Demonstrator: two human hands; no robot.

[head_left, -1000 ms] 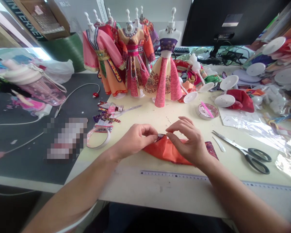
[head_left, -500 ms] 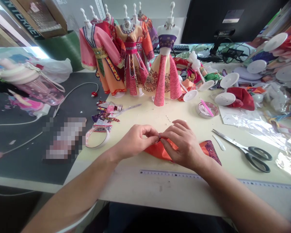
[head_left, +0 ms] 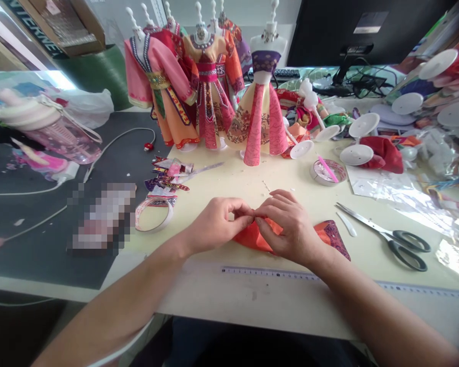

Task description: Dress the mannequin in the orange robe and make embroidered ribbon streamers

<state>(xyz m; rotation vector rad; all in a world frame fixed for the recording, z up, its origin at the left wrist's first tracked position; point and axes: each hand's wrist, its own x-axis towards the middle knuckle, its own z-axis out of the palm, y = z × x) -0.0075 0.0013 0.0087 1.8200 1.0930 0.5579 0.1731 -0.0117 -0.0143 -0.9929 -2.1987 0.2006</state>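
Observation:
An orange doll garment [head_left: 254, 238] with a purple patterned border lies on the cream table between my hands. My left hand [head_left: 216, 224] comes in from the left, thumb and forefinger pinched at the garment's upper edge. My right hand [head_left: 290, 232] rests over the cloth and pinches the same spot, its fingertips meeting those of the left. The tiny bit of edge between the fingertips is mostly hidden. The border shows to the right of my right wrist.
In front lies a ruler [head_left: 248, 271]. Scissors [head_left: 390, 235] and a white curved piece [head_left: 346, 224] are at right. A tape roll [head_left: 169, 216] and fabric scraps [head_left: 166, 181] lie left. Behind stand dressed doll forms [head_left: 262, 117] and a monitor [head_left: 352, 35].
The pinched fingertips have shifted very slightly to the right, and the small dark edge seen between them is now more covered. Both hands keep their hold on the garment.

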